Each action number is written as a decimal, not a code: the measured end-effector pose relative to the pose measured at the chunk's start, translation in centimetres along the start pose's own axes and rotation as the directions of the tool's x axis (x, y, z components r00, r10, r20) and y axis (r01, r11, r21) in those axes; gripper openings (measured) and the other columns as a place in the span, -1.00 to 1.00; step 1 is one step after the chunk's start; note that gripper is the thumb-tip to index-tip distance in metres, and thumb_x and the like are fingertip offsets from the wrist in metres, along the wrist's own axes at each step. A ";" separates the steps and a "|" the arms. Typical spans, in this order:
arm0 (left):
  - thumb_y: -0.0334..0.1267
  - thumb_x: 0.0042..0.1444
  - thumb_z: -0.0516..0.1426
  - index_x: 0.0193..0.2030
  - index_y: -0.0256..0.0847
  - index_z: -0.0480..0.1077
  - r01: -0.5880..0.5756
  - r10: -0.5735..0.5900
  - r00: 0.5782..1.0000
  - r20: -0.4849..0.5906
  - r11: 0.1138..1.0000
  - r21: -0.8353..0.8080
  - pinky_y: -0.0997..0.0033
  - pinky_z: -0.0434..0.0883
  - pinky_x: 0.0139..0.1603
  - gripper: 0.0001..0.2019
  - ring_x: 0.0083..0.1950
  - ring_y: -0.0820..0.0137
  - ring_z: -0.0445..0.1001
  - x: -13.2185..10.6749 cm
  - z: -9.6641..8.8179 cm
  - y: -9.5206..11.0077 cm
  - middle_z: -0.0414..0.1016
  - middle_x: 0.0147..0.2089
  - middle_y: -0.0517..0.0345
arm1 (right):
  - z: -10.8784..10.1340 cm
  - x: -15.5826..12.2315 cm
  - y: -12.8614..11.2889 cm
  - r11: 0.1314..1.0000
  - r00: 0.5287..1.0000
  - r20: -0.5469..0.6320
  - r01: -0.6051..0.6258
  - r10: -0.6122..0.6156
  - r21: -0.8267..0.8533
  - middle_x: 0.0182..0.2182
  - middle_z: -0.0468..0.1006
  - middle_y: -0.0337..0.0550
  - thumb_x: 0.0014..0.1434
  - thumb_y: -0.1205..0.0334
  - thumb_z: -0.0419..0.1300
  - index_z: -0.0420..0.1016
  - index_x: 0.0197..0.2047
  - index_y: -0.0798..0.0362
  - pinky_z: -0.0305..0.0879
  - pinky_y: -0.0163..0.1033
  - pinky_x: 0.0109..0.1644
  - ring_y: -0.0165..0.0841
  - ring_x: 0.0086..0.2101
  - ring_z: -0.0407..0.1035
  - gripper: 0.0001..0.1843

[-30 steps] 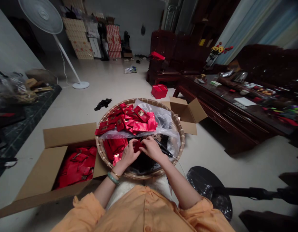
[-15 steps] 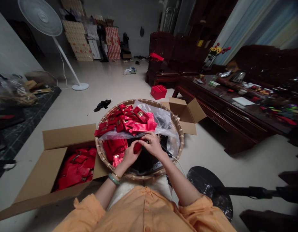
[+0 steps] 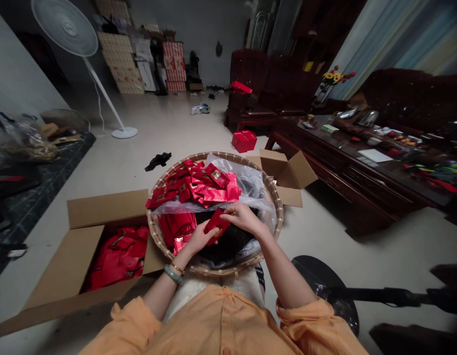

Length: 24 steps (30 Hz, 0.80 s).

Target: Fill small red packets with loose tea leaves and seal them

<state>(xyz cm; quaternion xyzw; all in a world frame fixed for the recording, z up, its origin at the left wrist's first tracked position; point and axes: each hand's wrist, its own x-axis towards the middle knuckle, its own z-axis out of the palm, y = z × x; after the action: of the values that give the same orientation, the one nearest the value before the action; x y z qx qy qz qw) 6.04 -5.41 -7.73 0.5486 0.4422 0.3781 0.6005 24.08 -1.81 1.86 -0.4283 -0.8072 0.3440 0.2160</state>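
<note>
Two bare hands are at work over a round woven bamboo basket (image 3: 228, 154). We find one red foil packet (image 3: 216, 225) held between them, tilted, above the dark plastic sheet (image 3: 223, 244) in the basket's near half. The fingers of the right hand (image 3: 243, 218) are pressed together, their tips at the packet's upper edge. The left hand (image 3: 199, 238) cups its lower end with the fingers curled beneath; the packet obscures the grip, so we cannot confirm a true pinch. Sound handling of so thin a packet calls for a light, even hold at the edges, which avoids creasing the foil, with the wrists kept off the stack of red packets (image 3: 176, 229) just left of the hands. A larger heap of red packets (image 3: 199, 185) lies beyond, beside a clear plastic bag (image 3: 247, 182), whose folds crowd the working space. An open cardboard carton (image 3: 106, 209) abuts the basket on the left, with more red packaging (image 3: 115, 259) inside. A smaller open carton (image 3: 284, 172) stands behind the basket on the right. A jade bangle (image 3: 172, 275) sits on the left wrist, close to the basket rim
</note>
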 end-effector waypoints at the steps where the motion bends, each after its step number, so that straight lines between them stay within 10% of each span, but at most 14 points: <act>1: 0.03 0.00 0.14 -0.05 -0.31 0.30 0.002 -0.002 1.000 0.005 1.000 -0.005 0.45 0.40 -0.53 -0.51 -0.54 0.45 0.44 0.0 0.0 0.1 0.47 -0.34 0.11 | -0.1 0.0 0.1 1.000 1.000 -0.005 -0.014 0.014 -0.013 -0.59 0.44 -0.25 0.12 0.12 0.13 0.49 -0.48 0.17 0.06 -0.41 -0.47 -0.49 -0.54 0.21 -0.70; 8: 0.07 0.06 0.07 -0.01 -0.32 0.28 0.001 0.000 0.998 0.058 1.000 -0.017 0.36 0.44 -0.51 -0.49 -0.43 0.34 0.48 -0.1 0.4 -0.8 0.47 -0.28 0.04 | 0.2 -0.4 0.6 0.971 0.982 0.190 -0.065 0.021 0.231 -0.56 0.46 -0.30 0.14 0.14 0.10 0.50 -0.38 0.15 0.10 -0.42 -0.50 -0.50 -0.58 0.22 -0.74; 12: 0.00 0.13 0.04 0.08 -0.27 0.24 -0.138 0.142 0.990 -0.005 0.966 0.219 0.16 0.46 -0.15 -0.53 -0.11 0.22 0.48 0.1 0.0 -0.7 0.47 -0.10 -0.04 | 0.4 -0.1 0.6 0.997 0.994 0.103 0.037 -0.043 0.061 -0.59 0.43 -0.29 0.19 0.15 0.05 0.48 -0.45 0.14 0.14 -0.38 -0.42 -0.46 -0.54 0.25 -0.69; 18: -0.27 0.10 0.11 0.21 -0.15 0.11 -0.435 0.593 0.804 0.049 0.529 0.729 0.00 0.16 0.23 -0.48 0.26 0.19 0.16 0.1 -0.8 1.8 0.17 0.25 -0.07 | 2.3 0.6 0.9 0.915 0.990 -0.007 0.127 -0.141 -0.383 -0.39 0.56 -0.11 0.15 0.24 0.16 0.55 -0.38 0.01 -0.06 0.05 0.14 -0.16 0.02 0.23 -0.86; 24: -0.34 0.13 0.07 0.06 -0.21 0.26 -0.490 0.557 0.803 0.212 0.413 0.768 0.18 0.38 0.04 -0.67 0.01 0.29 0.40 0.7 -2.9 2.5 0.43 -0.02 -0.02 | 3.1 0.9 0.7 0.899 0.970 0.067 0.243 -0.234 -0.365 -0.33 0.56 -0.04 0.14 0.22 0.17 0.55 -0.31 0.09 0.11 -0.03 0.10 -0.18 -0.02 0.29 -0.84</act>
<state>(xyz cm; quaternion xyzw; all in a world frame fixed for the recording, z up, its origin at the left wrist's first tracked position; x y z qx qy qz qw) 3.59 -3.58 -5.38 0.8501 0.3906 0.3297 0.1265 21.97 -1.92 -0.72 -0.3555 -0.9061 0.1612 0.1632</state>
